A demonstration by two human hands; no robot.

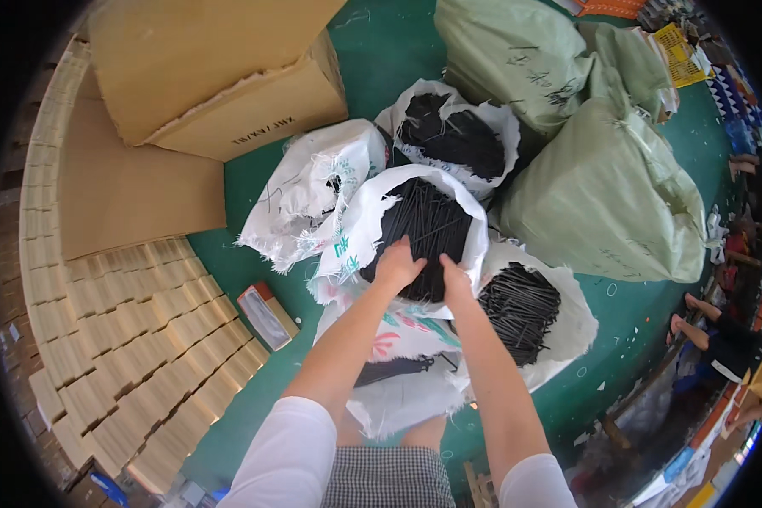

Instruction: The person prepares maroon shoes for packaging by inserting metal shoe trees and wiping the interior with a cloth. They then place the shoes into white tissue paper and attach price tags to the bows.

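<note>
Both my hands reach into an open white woven sack (360,224) filled with thin black rods (427,224). My left hand (395,267) rests fingers-down on the near side of the rod heap. My right hand (455,281) lies close beside it, its fingers dug into the rods at the sack's near rim. Whether either hand has closed around rods is hidden by the heap. A second open white sack of black rods (521,309) stands just right of my right forearm.
A third open sack of black rods (453,135) and a crumpled white sack (313,190) lie farther back. Large tied green sacks (605,190) stand at the right. Cardboard boxes (220,76) and rows of small tan boxes (144,347) fill the left. A person sits at far right (720,339).
</note>
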